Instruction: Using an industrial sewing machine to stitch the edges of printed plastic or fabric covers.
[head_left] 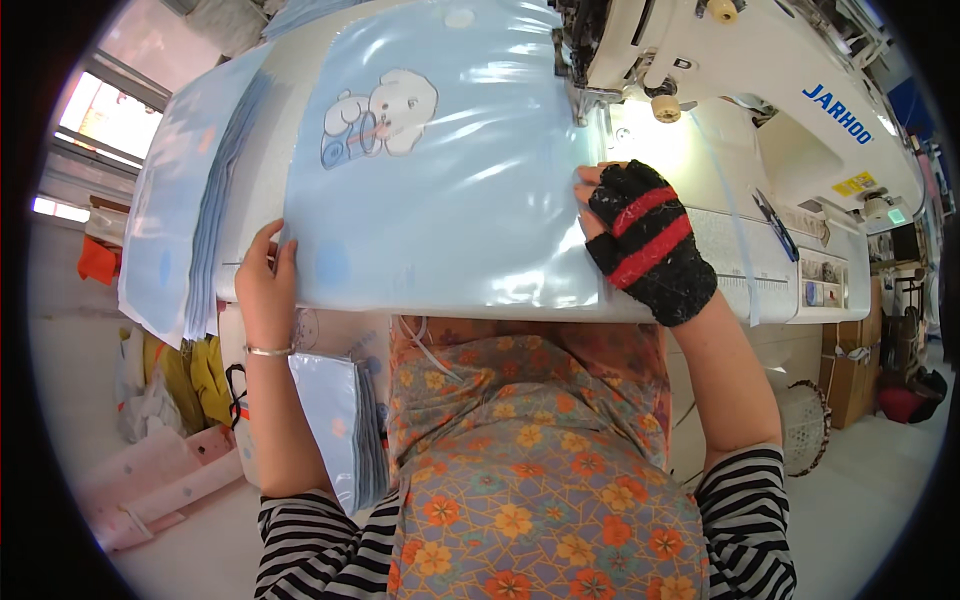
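A glossy light-blue sheet [430, 230] printed with a white cartoon puppy lies on the sewing table. It reaches up to the needle area of a white sewing machine [730, 60]. At the sheet's left edge rests my bare left hand [268, 280], thumb and forefinger slightly apart, the thumb touching the edge. My right hand [645, 240] wears a black fingerless glove with red stripes. Its fingers lie over the sheet's right edge, below the lit presser foot area, with the thumb apart from them. The needle itself I cannot make out.
A stack of light-blue sheets [185, 190] hangs over the table's left end. Blue-handled snips [777, 225] and a small parts tray [822, 280] sit at the right. Below the table are another blue stack [335, 420], pink rolls [165, 480] and a cardboard box [855, 370].
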